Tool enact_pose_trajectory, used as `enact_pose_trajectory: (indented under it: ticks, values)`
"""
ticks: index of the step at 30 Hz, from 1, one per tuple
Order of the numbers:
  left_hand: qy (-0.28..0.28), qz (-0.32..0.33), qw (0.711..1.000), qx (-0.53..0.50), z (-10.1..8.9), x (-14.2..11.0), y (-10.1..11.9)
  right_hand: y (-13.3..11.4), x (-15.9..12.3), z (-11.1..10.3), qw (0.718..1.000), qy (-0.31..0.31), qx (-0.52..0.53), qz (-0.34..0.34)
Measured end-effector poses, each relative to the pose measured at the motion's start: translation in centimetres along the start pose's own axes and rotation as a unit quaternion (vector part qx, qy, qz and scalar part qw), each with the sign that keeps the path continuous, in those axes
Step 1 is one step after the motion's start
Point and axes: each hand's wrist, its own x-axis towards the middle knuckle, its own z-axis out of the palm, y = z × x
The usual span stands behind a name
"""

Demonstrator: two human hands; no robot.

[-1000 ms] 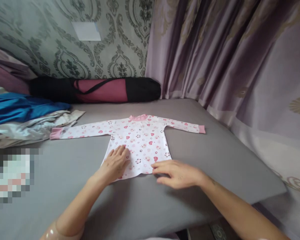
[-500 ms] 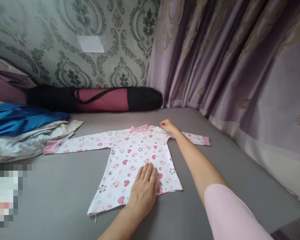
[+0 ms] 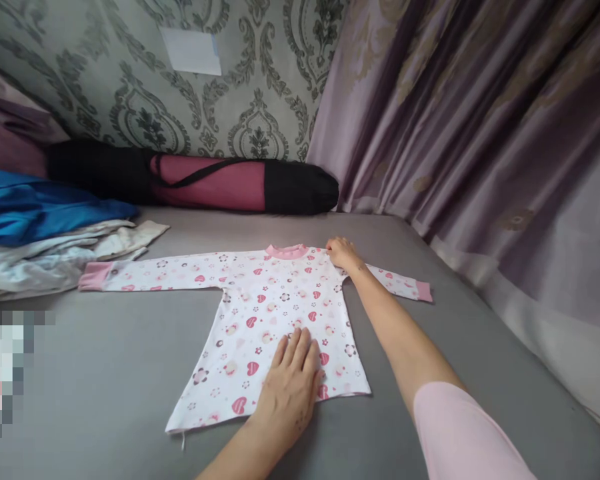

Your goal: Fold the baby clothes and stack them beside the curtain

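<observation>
A white long-sleeved child's shirt (image 3: 280, 313) with pink hearts, flowers and a pink collar lies spread out, its sleeves stretched to both sides. My left hand (image 3: 291, 380) rests flat on the lower front near the hem, fingers extended. At the shoulder on the right, beside the collar, my right hand (image 3: 343, 255) has its fingers closed on the fabric. The fingertips there are partly hidden. My right forearm crosses over part of the right sleeve, whose pink cuff (image 3: 424, 292) shows beyond it.
The shirt lies on a grey flat surface (image 3: 110, 360). A blue cloth (image 3: 45, 207) and pale crumpled garments (image 3: 55, 260) are heaped at the left. A long black and maroon bag (image 3: 210, 183) lies along the patterned wall. Purple curtains (image 3: 430, 133) hang at the right.
My left hand has moved right across the shirt's lower front. My right hand has gone from the hem up to the right shoulder. The view has shifted slightly.
</observation>
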Motion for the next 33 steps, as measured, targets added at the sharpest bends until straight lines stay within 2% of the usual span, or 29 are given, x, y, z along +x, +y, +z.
enact_pose_trajectory:
  ticks: [2,5,9,14,19,22,24,26,28,30,33]
  values:
    - [0.002,-0.006,1.0,-0.011,-0.2,0.0,0.1,-1.2,-0.9,0.1,0.999,0.038,-0.019,-0.011]
    - [-0.003,-0.007,1.0,-0.028,-0.6,0.0,0.1,-4.0,-2.3,0.7,0.995,0.069,-0.028,-0.07]
    - [-0.026,-0.006,0.999,-0.036,-1.2,-0.2,0.2,-7.4,-3.6,2.9,0.99,0.034,-0.007,-0.139]
    - [-0.057,-0.006,0.998,-0.028,-1.5,-0.6,0.5,-7.9,-3.1,5.4,0.994,-0.013,0.009,-0.105]
    - [-0.077,-0.011,0.996,-0.033,-1.7,-0.7,0.8,-7.6,-2.8,4.8,0.994,-0.029,0.004,-0.102]
    - [-0.085,-0.011,0.996,-0.035,-1.9,-0.7,0.8,-9.0,-3.4,3.8,0.995,-0.027,-0.009,-0.093]
    - [-0.089,-0.011,0.995,-0.036,-1.9,-0.7,0.8,-10.8,-4.1,3.6,0.991,0.0,-0.009,-0.136]
    - [-0.092,-0.012,0.995,-0.037,-1.9,-0.6,0.8,-12.8,-4.6,3.8,0.977,0.007,0.007,-0.213]
    - [-0.097,-0.011,0.995,-0.035,-1.9,-0.6,0.8,-14.5,-4.5,4.4,0.965,-0.015,0.024,-0.262]
    - [-0.106,-0.007,0.994,-0.03,-2.1,-0.5,0.7,-15.5,-3.9,5.2,0.965,-0.027,0.029,-0.258]
    - [-0.115,0.001,0.993,-0.029,-2.4,-0.3,0.7,-15.6,-2.6,6.2,0.971,-0.022,0.024,-0.235]
